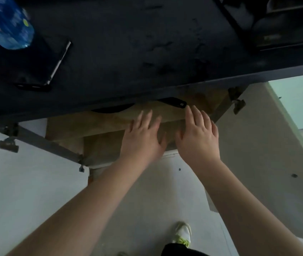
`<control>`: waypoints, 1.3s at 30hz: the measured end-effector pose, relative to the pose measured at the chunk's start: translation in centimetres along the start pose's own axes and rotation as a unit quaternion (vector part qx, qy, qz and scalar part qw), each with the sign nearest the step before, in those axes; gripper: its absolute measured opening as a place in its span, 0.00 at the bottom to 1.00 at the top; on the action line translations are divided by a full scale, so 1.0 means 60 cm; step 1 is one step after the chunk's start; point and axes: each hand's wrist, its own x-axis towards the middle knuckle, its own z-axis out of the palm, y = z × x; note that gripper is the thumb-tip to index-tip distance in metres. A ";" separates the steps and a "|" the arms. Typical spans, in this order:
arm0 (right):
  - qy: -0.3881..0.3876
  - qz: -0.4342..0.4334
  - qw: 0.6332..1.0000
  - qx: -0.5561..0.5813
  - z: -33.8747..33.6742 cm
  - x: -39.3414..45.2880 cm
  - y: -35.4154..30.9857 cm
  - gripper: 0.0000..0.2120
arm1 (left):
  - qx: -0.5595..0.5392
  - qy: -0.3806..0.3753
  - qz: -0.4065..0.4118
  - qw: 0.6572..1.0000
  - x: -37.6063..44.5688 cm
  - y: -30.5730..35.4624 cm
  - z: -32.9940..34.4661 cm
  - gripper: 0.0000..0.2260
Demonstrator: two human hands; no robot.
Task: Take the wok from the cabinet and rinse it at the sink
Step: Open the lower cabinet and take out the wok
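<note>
Nearest you, your white sneaker (183,232) stands on the pale floor (147,200). Your two bare forearms reach forward into the open cabinet (110,124), its doors swung wide on either side. Your left hand (143,139) and right hand (198,137) hover side by side, fingers straight and spread, holding nothing. Just beyond your fingertips the wok (113,109) sits on the wooden shelf, mostly hidden under the dark countertop (128,52), its black handle (174,102) poking out toward your right hand. Farther left, a blue water bottle (6,21) lies on the counter.
</note>
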 end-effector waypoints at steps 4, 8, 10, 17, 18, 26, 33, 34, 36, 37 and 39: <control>0.011 0.013 1.000 -0.016 0.072 0.036 0.017 0.30 | 0.016 0.035 0.032 0.999 0.046 -0.025 0.069 0.28; 0.035 0.001 0.999 -0.020 0.131 0.082 0.027 0.29 | 0.038 0.102 0.051 0.993 0.087 -0.059 0.128 0.30; 0.064 -0.011 0.997 -0.029 0.151 0.107 0.030 0.28 | 0.025 0.094 0.043 0.994 0.109 -0.074 0.159 0.32; 0.117 -0.061 0.989 -0.060 0.208 0.191 0.025 0.28 | 0.020 0.155 0.055 0.986 0.183 -0.102 0.241 0.32; 0.125 -0.069 0.987 -0.068 0.214 0.201 0.025 0.28 | 0.021 0.164 0.055 0.985 0.190 -0.103 0.249 0.32; 0.127 -0.055 0.988 -0.075 0.232 0.266 0.041 0.22 | 0.010 0.236 0.054 0.970 0.222 -0.107 0.306 0.29; 0.173 -0.095 0.976 -0.088 0.245 0.240 0.036 0.20 | -0.171 0.278 0.031 0.945 0.228 -0.088 0.332 0.25; 0.176 -0.096 0.976 -0.085 0.244 0.237 0.035 0.20 | -0.235 0.259 0.010 0.937 0.229 -0.088 0.333 0.24; 0.188 -0.104 0.974 -0.074 0.245 0.227 0.032 0.19 | -0.394 0.198 -0.067 0.895 0.236 -0.088 0.321 0.23; 0.199 -0.113 0.971 -0.071 0.247 0.221 0.030 0.19 | -0.489 0.160 -0.111 0.850 0.240 -0.087 0.310 0.24; 0.223 -0.136 0.963 -0.069 0.253 0.209 0.024 0.18 | -0.666 0.077 -0.150 0.727 0.247 -0.088 0.293 0.26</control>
